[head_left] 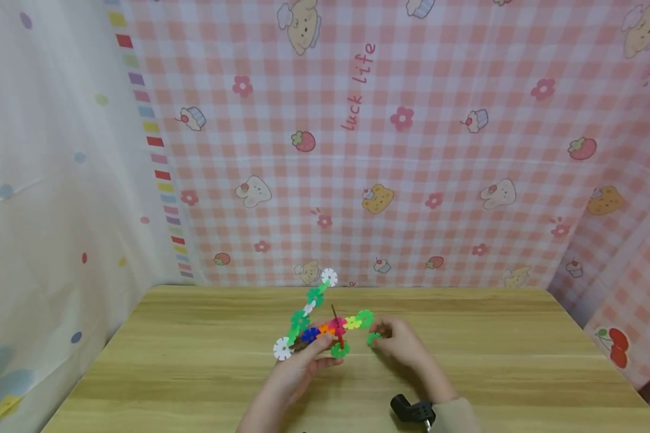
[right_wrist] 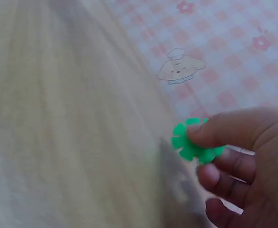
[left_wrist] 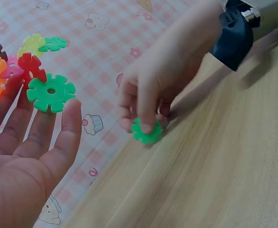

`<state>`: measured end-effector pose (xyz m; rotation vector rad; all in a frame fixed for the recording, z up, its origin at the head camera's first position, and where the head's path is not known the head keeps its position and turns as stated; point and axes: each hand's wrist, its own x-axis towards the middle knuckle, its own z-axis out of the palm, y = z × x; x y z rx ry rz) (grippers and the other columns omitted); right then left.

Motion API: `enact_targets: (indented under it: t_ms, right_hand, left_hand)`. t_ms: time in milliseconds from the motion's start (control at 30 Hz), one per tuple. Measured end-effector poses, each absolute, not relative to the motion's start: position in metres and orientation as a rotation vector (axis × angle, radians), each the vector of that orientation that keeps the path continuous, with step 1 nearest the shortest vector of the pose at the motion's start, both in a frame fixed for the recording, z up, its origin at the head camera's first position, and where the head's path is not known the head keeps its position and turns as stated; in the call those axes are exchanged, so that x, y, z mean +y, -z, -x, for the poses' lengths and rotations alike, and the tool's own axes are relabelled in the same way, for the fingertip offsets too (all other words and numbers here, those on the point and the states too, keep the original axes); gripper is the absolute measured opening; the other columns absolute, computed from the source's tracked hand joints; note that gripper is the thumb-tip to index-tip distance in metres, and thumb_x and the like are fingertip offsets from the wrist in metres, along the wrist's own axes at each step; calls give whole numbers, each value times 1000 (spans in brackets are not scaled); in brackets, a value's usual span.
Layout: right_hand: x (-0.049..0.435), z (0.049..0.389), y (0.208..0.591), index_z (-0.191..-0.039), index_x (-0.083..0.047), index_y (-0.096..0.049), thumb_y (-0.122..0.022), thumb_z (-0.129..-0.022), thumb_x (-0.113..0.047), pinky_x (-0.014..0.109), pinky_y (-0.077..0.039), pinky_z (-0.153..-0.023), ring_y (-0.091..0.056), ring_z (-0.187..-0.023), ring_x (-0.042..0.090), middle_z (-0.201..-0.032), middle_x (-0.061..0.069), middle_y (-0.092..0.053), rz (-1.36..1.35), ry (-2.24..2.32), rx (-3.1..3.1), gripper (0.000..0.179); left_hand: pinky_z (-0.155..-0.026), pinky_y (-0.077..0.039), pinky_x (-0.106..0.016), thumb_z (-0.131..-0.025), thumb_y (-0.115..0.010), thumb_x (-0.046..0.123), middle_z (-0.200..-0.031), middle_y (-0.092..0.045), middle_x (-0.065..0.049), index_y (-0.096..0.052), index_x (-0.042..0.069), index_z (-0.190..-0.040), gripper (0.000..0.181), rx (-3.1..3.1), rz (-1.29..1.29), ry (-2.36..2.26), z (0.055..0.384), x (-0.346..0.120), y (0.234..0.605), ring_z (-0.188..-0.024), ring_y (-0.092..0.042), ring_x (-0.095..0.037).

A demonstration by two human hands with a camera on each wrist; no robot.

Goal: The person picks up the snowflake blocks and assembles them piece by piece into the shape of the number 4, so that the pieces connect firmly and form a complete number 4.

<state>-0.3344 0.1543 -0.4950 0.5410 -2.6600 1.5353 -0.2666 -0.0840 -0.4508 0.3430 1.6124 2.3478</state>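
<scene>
My left hand point(head_left: 299, 368) holds a branching build of interlocking plastic snowflake discs point(head_left: 327, 329) above the table, its thumb on top near the orange and blue discs. A green disc point(left_wrist: 58, 99) and a red disc point(left_wrist: 30, 65) stick out beside its fingers in the left wrist view. From the build's left end, a chain of green and white discs point(head_left: 300, 319) slants up to a white disc at the top. To the right, my right hand point(head_left: 405, 346) pinches a separate green snowflake disc point(right_wrist: 191, 146) between thumb and fingers, apart from the build.
The wooden table point(head_left: 520, 361) spreads out below both hands. Behind it hangs a pink checked curtain point(head_left: 444, 174), with a white dotted curtain point(head_left: 49, 228) at the left. A black strapped device point(head_left: 411, 410) is on the right wrist.
</scene>
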Motion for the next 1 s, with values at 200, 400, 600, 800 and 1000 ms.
enact_targets:
  t_ms: [200,400,600,800,1000]
  right_hand:
    - [160,328,458,-111,11,-63,-64,-87,1,28,-54,-68,-61,-75,15,-90,12,-65,-357,-1879,-2406,26]
    - [158,316,419,-109,8,-62,-66,-90,-1,30,-54,-82,-64,-87,15,-96,6,-65,-181,-2155,-2052,22]
    - [145,300,396,-107,4,-63,-68,-90,-5,29,-52,-82,-61,-85,15,-90,2,-65,-224,-2189,-2007,19]
    - [133,294,397,-111,11,-59,-65,-91,-1,34,-57,-72,-65,-78,21,-91,8,-65,-511,-2147,-2029,24]
    - [125,292,399,-113,6,-65,-66,-91,-3,34,-57,-73,-66,-80,24,-94,15,-66,-525,-2024,-2089,24]
  left_hand:
    - [-91,-50,-46,-95,-61,16,-118,-64,-10,-46,-4,-133,45,1641,-362,-2332,266,-80,451,-100,-64,-24]
    - [-91,-50,-47,-95,-62,15,-115,-65,-12,-51,-2,-129,40,1659,-382,-2303,264,-77,453,-97,-66,-25]
    - [-94,-47,-52,-95,-62,18,-115,-63,-11,-52,-3,-128,40,1651,-394,-2273,263,-74,457,-97,-66,-26]
    - [-94,-47,-50,-96,-61,22,-118,-61,-13,-51,-4,-129,43,1665,-411,-2220,262,-72,459,-101,-64,-27]
    - [-95,-46,-50,-97,-61,25,-114,-63,-8,-50,-4,-129,45,1681,-393,-2191,261,-71,458,-99,-64,-26]
